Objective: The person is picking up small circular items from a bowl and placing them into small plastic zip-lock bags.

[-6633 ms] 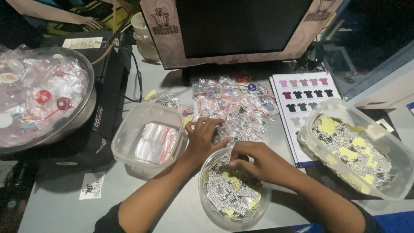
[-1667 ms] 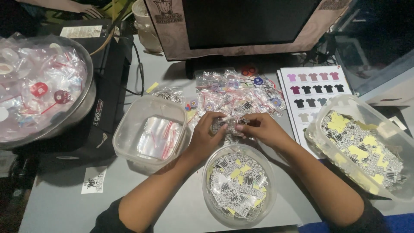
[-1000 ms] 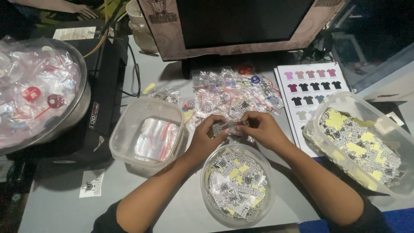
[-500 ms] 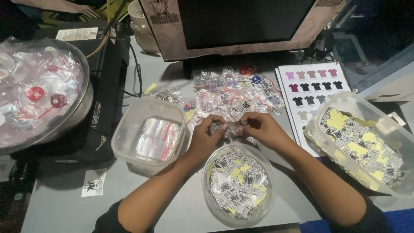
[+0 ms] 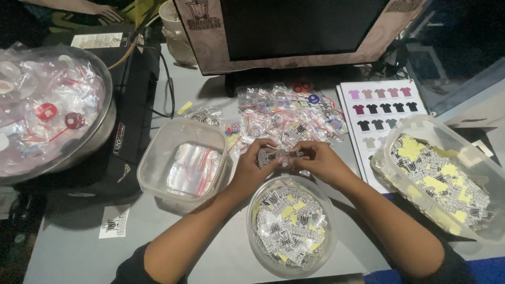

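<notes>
Since the earlier frames the right hand (image 5: 321, 162) has risen out of the round clear plastic tub of black-and-white and yellow stickers (image 5: 291, 226) to meet the left hand (image 5: 251, 167) above the tub's far rim. Both hands now pinch a small black-and-white sticker in a clear sleeve (image 5: 277, 155), which spans between the fingers, each end gripped by closed fingertips. Left of the hands stands a square clear plastic container of empty zip bags (image 5: 185, 163); beyond lies a heap of filled small bags (image 5: 286, 113) on the grey table (image 5: 79, 252).
</notes>
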